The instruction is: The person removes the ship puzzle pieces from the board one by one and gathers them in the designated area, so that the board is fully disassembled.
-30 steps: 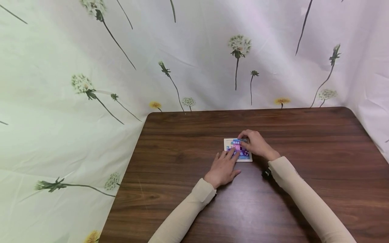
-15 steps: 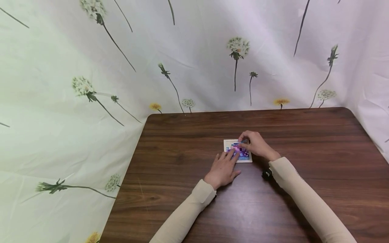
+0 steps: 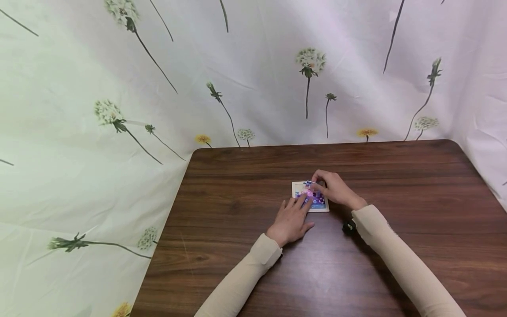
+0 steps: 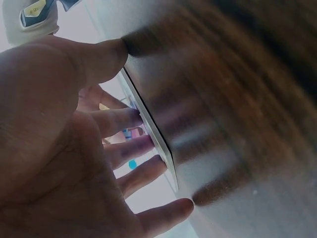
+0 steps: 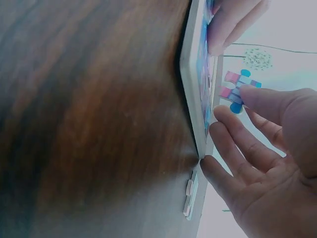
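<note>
Puzzle piece (image 5: 235, 96) tilts over the board (image 3: 293, 190)

At the centre of the head view, the left hand (image 3: 290, 221) rests with straight, spread fingers on the board's lower left; it grips nothing and lies much as it did a second ago. The board lies flat on the table (image 3: 222, 211), right of centre, nearly square, so it has no clear long axis.

Over its upper edge is the puzzle piece. A second ago its printed face showed broad to the head camera; now it looks foreshortened. I take this to mean that the piece is being turned in the fingers and is not seated. In the right-wrist view, its long axis runs up and down from one blue knob to the other, the top leaning slightly right; the pink side points left, the blue side right.

Farther right, the right hand (image 3: 332, 189) has a narrow grip, pinching the piece between thumb and finger. A loose piece (image 5: 189, 196) lies on the table at the lower middle of the right-wrist view, near the board
</note>
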### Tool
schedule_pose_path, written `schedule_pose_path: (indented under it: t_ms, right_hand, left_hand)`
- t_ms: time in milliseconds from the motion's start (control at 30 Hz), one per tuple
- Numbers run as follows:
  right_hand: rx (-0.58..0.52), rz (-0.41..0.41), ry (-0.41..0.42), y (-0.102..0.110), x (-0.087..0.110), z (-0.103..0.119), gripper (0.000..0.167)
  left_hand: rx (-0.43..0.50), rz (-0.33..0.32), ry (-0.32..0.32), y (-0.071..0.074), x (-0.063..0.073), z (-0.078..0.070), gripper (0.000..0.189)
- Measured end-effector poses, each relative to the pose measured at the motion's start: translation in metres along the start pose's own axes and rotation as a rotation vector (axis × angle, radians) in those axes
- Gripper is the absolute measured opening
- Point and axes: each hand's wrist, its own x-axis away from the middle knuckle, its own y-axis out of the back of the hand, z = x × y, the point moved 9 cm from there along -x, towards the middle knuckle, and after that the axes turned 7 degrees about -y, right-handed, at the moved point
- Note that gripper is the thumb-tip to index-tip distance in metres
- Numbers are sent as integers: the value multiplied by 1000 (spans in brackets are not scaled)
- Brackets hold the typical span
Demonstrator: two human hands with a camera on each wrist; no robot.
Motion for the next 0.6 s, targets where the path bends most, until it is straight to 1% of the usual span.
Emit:
schedule_pose_path:
  t_ms: [167, 300, 467, 600]
  right_hand:
    - [-16, -49, -1, 9, 1, -4, 8]
    - [-29, -94, -28, 18, 3, -12, 9]
    - [-45, -128, -77, 30, 7, -23, 10]
    - [-48, -153, -102, 40, 10, -29, 11]
  left_hand:
    - [-2, 1, 2, -1, -1, 0, 72]
    - [5, 10, 7, -2, -2, 0, 72]
    - [31, 17, 10, -3, -1, 0, 72]
    - [26, 12, 10, -1, -1, 0, 72]
